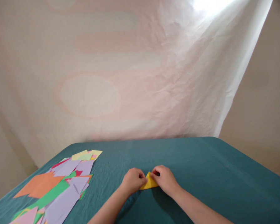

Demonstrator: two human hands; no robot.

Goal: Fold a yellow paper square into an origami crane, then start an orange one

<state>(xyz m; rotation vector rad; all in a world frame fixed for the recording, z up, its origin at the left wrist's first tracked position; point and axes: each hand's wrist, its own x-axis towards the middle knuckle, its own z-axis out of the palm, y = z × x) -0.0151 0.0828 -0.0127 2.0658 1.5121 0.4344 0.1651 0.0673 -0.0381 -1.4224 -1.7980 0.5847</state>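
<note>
**Fingertips pinched on a folded yellow paper**

Fingertips (144, 177) of both your hands close narrow on the top point of the folded yellow paper (149, 184). It looks like thumb against forefinger, though the pads are mostly hidden behind the knuckles. Your left hand (133, 181) takes the point from the left and your right hand (165, 179) from the right, and the two nearly touch above it. The paper is a small triangle lying on the teal cloth (200, 161), toward its near edge and about midway from left to right.

Judge it as very light and thin, stiff only along its creases. It is easy to crumple or tear if squeezed hard, and likely to slide on the cloth. Its edges and corners look like the best hold, taken with a light pinch.

Well apart to the left lie loose coloured sheets (60, 186), overlapping in orange, green, lilac and yellow. Far behind hangs a pale draped sheet (130, 77).
</note>
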